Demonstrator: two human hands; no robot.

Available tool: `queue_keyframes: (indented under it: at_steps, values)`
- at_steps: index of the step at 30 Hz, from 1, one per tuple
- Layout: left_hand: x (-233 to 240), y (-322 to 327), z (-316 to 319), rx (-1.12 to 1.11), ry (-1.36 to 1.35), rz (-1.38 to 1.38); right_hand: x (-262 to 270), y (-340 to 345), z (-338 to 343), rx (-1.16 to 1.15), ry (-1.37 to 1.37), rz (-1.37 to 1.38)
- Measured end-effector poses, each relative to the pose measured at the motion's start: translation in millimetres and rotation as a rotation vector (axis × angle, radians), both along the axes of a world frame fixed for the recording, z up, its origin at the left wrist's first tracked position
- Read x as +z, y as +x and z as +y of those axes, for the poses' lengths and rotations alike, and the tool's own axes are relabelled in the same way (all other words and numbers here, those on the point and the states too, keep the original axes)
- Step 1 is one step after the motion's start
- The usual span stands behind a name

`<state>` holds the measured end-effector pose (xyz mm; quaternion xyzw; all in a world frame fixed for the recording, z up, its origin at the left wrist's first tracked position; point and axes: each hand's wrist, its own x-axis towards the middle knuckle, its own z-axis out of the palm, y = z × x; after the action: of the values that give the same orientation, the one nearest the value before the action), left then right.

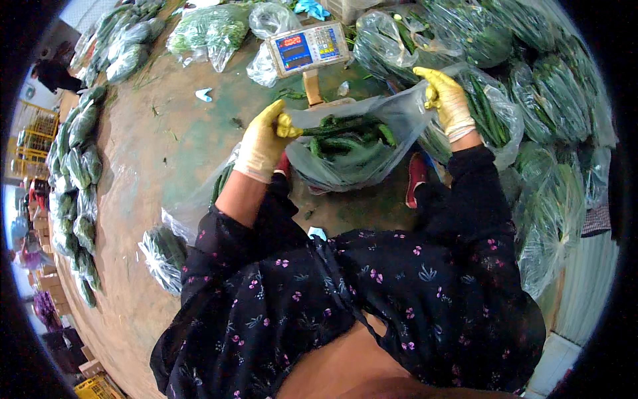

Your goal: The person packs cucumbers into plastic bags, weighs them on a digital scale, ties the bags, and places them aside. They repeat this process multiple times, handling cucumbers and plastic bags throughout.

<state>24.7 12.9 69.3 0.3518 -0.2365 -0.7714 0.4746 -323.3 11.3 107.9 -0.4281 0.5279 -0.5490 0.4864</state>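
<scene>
Between my two gloved hands hangs a clear plastic bag [344, 174] with several dark green cucumbers [349, 137] lying in its bottom. My left hand [269, 134], in a yellow-coated work glove, grips the bag's left edge. The right edge is pinched in my right hand [446, 102], higher up, with the index finger pointing out. The bag's mouth is spread wide, and one cucumber end reaches close to my left fingers. Just beyond the bag stands a digital platform scale, its display head [309, 49] lit and tilted towards me; the bag partly hides its base.
Bagged cucumbers [538, 95] are heaped along the right. A row of filled bags [75, 184] lines the left, and another bag [164, 257] lies by my left elbow. Bags of greens [209, 35] sit at the back. A person [55, 75] is at far left.
</scene>
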Motion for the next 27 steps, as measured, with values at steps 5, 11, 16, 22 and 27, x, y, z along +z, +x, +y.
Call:
queue_keyframes:
  at_steps: [5,11,16,22,27]
  values:
    - [5,1,22,0.165,-0.149,-0.071,28,50,22,0.085,-0.135,0.225]
    - [-17,-36,16,-0.335,-0.324,-0.021,-13,109,28,0.414,-0.125,0.287]
    - [-42,-46,-24,-0.564,-0.913,-0.728,-35,101,20,0.508,-0.135,-0.233]
    - [-42,-71,-31,-0.797,-0.830,-0.476,-6,101,24,0.823,-0.006,0.248]
    - [-79,-91,-32,-0.888,-0.728,-0.368,8,111,8,0.976,-0.538,1.168]
